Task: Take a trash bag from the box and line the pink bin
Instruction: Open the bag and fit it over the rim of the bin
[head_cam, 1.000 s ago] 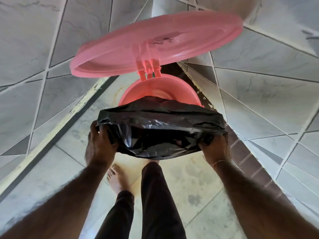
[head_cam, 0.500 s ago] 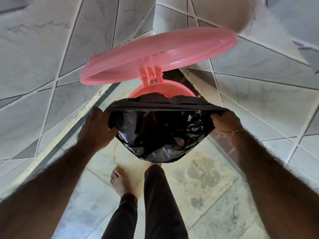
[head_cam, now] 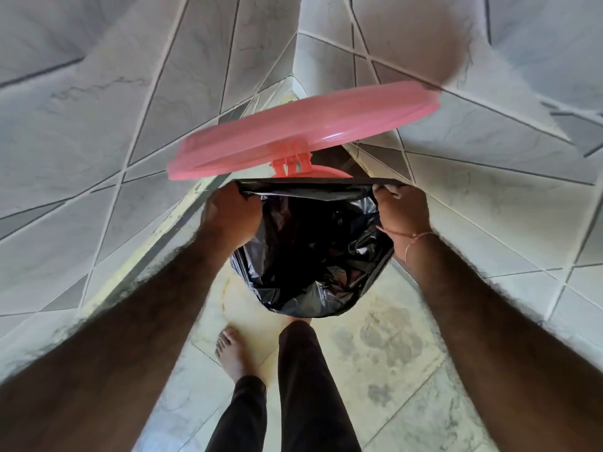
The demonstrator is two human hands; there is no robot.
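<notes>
Stretching between left hand and right hand, black trash bag mouth is gripped taut for spreading over pink bin rim.

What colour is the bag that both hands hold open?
Glossy black trash bag, seen in the head view.

Soft daylight, wide-angle warp

Even light, glossy glare on the black bag; tile lines bend at the edges; pink lid slightly motion-blurred.
</notes>
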